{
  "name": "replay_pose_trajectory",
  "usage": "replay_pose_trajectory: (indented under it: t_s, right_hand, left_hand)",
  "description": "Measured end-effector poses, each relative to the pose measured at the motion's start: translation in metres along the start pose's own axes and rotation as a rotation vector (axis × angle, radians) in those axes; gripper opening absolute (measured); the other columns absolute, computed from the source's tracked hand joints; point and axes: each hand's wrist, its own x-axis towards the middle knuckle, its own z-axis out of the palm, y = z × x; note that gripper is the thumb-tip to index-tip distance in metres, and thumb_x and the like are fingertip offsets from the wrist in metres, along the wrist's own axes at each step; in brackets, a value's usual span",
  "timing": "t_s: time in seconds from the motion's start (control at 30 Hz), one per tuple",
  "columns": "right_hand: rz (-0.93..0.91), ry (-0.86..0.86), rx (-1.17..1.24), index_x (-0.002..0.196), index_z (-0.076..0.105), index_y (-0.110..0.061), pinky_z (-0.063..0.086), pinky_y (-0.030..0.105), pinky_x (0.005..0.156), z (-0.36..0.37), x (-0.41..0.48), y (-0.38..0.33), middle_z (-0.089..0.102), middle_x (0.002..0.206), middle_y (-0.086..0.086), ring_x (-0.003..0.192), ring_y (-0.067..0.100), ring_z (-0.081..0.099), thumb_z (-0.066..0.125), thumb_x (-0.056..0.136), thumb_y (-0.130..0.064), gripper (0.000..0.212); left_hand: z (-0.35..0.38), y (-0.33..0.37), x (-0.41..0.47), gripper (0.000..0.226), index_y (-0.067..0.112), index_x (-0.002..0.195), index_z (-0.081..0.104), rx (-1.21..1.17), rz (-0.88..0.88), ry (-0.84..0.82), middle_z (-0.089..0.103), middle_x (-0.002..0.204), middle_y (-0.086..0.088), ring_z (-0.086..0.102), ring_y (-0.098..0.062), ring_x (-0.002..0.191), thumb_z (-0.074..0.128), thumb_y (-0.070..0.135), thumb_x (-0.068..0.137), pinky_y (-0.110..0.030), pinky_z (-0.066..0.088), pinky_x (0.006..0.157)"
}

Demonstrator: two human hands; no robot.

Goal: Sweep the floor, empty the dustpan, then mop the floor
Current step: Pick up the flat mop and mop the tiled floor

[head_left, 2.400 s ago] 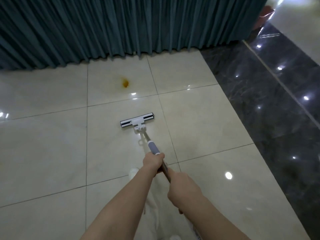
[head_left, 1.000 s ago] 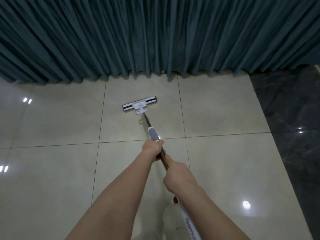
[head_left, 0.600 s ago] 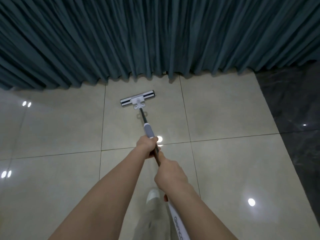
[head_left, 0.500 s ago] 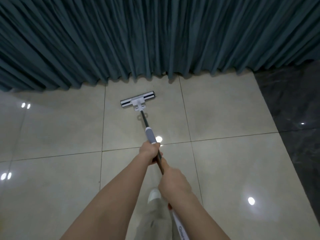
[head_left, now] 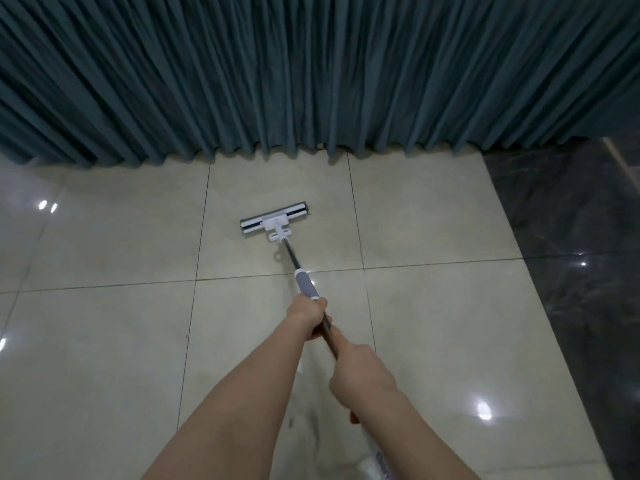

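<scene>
The dark teal pleated curtain [head_left: 311, 71] hangs well beyond the fingers, its hem meeting the glossy beige tiled floor [head_left: 104, 341]. A dark marble floor strip [head_left: 571, 271] lies to the right of both hands. The flat mop with white-and-black head [head_left: 273, 223] rests on the beige tile ahead of the fingers, near the curtain hem. Its grey grip sleeve [head_left: 304, 282] sits just beyond the left hand [head_left: 306, 317], whose fingers curl tightly round the pole. The right hand [head_left: 360, 374] grips the pole just behind, fingers wrapped and pressed together.
</scene>
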Motion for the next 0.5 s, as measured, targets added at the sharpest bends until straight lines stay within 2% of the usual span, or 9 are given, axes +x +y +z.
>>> replay_pose_trajectory:
  t_s: [0.1, 0.13, 0.23, 0.4, 0.5]
  right_hand:
    - [0.008, -0.005, -0.015, 0.147, 0.008, -0.052, 0.054, 0.033, 0.058, 0.016, -0.034, 0.040, 0.047, 0.083, 0.002, 0.069, 0.023, 0.054, 0.037, 0.085, -0.002, 0.085]
    - [0.009, -0.011, -0.009, 0.147, 0.010, -0.051, 0.052, 0.031, 0.058, 0.021, -0.044, 0.054, 0.049, 0.084, 0.001, 0.070, 0.022, 0.054, 0.038, 0.084, -0.002, 0.085]
    - [0.015, -0.026, 0.057, 0.149, 0.016, -0.046, 0.050, 0.031, 0.072, 0.036, -0.073, 0.088, 0.056, 0.094, 0.002, 0.079, 0.022, 0.055, 0.040, 0.082, -0.005, 0.082]
    - [0.030, 0.001, 0.075, 0.146, 0.014, -0.054, 0.054, 0.031, 0.079, 0.041, -0.099, 0.119, 0.061, 0.098, 0.000, 0.090, 0.022, 0.063, 0.040, 0.077, -0.007, 0.088]
    - [0.088, 0.037, 0.066, 0.146, 0.020, -0.051, 0.054, 0.032, 0.082, 0.030, -0.098, 0.128, 0.063, 0.104, 0.002, 0.096, 0.023, 0.064, 0.042, 0.076, -0.011, 0.084]
  left_hand:
    - [0.027, -0.041, -0.030, 0.018, 0.010, 0.108, 0.049, -0.025, -0.002, -0.013, 0.062, 0.078, -0.011, 0.063, -0.020, 0.064, 0.051, 0.018, 0.092, -0.028, 0.048, 0.051]
    - [0.035, -0.054, -0.039, 0.017, 0.010, 0.107, 0.049, -0.030, -0.003, -0.013, 0.062, 0.078, -0.010, 0.063, -0.020, 0.063, 0.051, 0.018, 0.092, -0.028, 0.049, 0.051]
    - [0.058, -0.089, -0.061, 0.018, 0.011, 0.106, 0.050, -0.063, 0.003, -0.015, 0.064, 0.084, -0.012, 0.066, -0.021, 0.064, 0.052, 0.019, 0.090, -0.030, 0.052, 0.052]
    - [0.087, -0.116, -0.083, 0.009, 0.011, 0.092, 0.055, -0.101, 0.127, 0.078, 0.067, 0.083, -0.015, 0.068, -0.025, 0.062, 0.055, 0.017, 0.086, -0.036, 0.059, 0.058]
    - [0.103, -0.110, -0.085, 0.017, 0.015, 0.088, 0.058, -0.040, 0.172, 0.073, 0.069, 0.085, -0.014, 0.069, -0.030, 0.073, 0.057, 0.027, 0.076, -0.046, 0.060, 0.067]
